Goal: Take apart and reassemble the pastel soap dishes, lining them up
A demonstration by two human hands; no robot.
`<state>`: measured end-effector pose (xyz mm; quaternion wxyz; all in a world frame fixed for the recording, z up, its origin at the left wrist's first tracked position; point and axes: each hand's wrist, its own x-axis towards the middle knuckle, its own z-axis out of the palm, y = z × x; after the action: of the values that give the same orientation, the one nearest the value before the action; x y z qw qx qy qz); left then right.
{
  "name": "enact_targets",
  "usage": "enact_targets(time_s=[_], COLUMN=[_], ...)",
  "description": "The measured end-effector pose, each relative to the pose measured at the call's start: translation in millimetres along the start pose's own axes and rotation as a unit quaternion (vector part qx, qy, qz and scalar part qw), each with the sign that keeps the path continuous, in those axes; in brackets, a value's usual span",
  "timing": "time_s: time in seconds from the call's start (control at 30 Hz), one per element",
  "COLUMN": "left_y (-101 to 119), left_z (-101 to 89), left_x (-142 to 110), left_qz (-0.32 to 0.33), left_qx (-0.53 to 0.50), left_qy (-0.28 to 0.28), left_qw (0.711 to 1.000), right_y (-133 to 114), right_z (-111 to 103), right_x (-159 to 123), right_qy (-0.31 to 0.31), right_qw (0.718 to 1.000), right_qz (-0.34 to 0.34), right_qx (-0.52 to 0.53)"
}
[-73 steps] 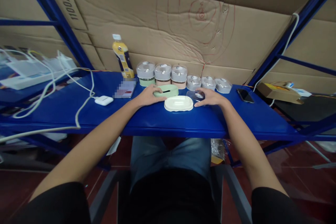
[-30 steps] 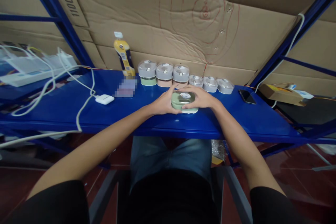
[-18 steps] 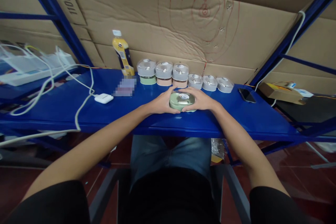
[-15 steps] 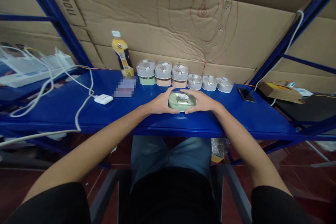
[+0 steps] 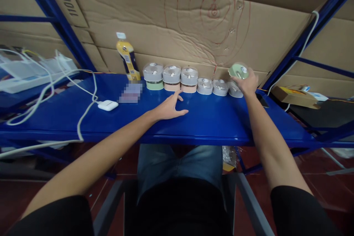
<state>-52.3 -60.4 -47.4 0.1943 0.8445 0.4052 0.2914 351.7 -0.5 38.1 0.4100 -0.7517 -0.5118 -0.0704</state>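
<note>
My right hand (image 5: 249,82) grips a green oval container with a clear lid (image 5: 238,71), tilted above the rightmost grey container (image 5: 235,90) of the row. Whether the two touch, I cannot tell. My left hand (image 5: 170,107) is on or just above the blue table (image 5: 210,121), its thumb and fingers apart and nothing between them. Just behind it are stacked containers: a grey one on a green base (image 5: 155,85), and two grey ones on pink bases, one in the middle (image 5: 172,86) and one beside it (image 5: 189,87).
Smaller grey containers (image 5: 204,86) continue the row. A yellow drink bottle (image 5: 128,61) stands at the back left. White earbuds case (image 5: 108,105), white cables (image 5: 83,114) and a blurred-out patch lie left. A phone (image 5: 262,100) is partly behind my right arm. Cardboard (image 5: 138,18) walls the back.
The green container has left the spot between both hands. My right hand has carried it up and right, over the row's right end. My left hand stays in place, now without it.
</note>
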Motion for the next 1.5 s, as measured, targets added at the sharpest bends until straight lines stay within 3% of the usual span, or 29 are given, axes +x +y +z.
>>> enact_targets(time_s=[0.13, 0.33, 0.43, 0.53, 0.63, 0.73, 0.83, 0.97, 1.13, 1.23, 1.33, 1.5], left_y=[0, -5, -4, -2, -2, -3, -4, -1, 3, 3, 1, -4], left_z=[0.0, 0.8, 1.0, 0.6, -0.1, -0.6, -0.6, -0.2, -0.3, -0.3, 0.8, 3.1], left_x=[0, 1, 2, 2, 2, 2, 2, 2, 1, 1, 1, 3], left_qz=[-0.01, 0.008, 0.004, -0.005, -0.008, -0.001, 0.006, -0.005, -0.008, -0.014, -0.012, 0.006], left_qx=[0.003, 0.006, 0.01, 0.014, 0.012, 0.009, 0.01, 0.017, 0.019, 0.003, -0.02, -0.064], left_qy=[-0.006, 0.001, -0.005, -0.011, -0.012, -0.011, -0.008, -0.018, -0.016, -0.007, 0.01, 0.032], left_qw=[1.0, 1.0, 1.0, 1.0, 1.0, 1.0, 1.0, 1.0, 1.0, 1.0, 1.0, 0.997], right_y=[11, 17, 12, -7, -34, -56, -64, -67, -89, -103, -106, -96], right_z=[15, 24, 16, 14, 30, 56, 66, 43, 13, 9, 2, -13], right_x=[12, 12, 6, -10, -33, -57, -77, -102, -128, -134, -134, -133], right_qy=[-0.014, -0.023, 0.03, 0.042, -0.092, -0.204, -0.251, -0.251, -0.178, -0.22, -0.269, -0.359], right_qw=[0.996, 0.994, 0.995, 0.995, 0.959, 0.913, 0.901, 0.905, 0.956, 0.952, 0.935, 0.895], right_qz=[0.069, 0.071, 0.05, -0.074, -0.266, -0.352, -0.352, -0.339, -0.198, -0.139, -0.155, -0.241], right_qx=[-0.057, -0.083, -0.085, -0.056, -0.019, -0.024, -0.035, -0.058, -0.123, -0.161, -0.17, -0.108])
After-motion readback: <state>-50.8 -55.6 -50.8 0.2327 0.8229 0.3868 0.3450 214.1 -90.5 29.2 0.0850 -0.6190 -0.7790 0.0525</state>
